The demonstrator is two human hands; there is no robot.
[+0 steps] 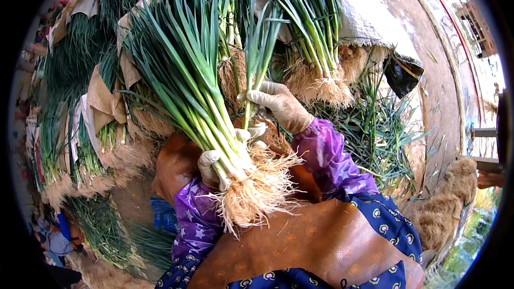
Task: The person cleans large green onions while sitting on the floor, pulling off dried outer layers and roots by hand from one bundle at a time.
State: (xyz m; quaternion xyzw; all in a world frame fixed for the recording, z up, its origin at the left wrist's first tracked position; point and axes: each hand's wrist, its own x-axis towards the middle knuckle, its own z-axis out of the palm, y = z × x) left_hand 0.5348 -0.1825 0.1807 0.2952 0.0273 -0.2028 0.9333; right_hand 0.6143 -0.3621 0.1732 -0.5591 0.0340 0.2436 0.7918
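Before my brown apron, my left hand (209,168), in a pale glove, is closed around the white lower stalks of a large bunch of green onions (213,116). Its dark green leaves fan up and to the left, and its stringy roots (253,192) hang over the apron. To the right of that bunch, my right hand (281,104), in a soiled pale glove, pinches a few thinner green onion stalks (257,56) between thumb and fingers. Purple star-patterned sleeve covers are on both forearms. Part of the left fingers is hidden behind the stalks.
Another bunch (317,40) lies beyond my right hand, beside a white woven sack (361,16). Loose green leaves (373,140) are piled at the right, with a heap of fibrous roots (441,204) farther out. More wrapped bunches (116,140) stand at the left, near a blue plastic bag (164,214).
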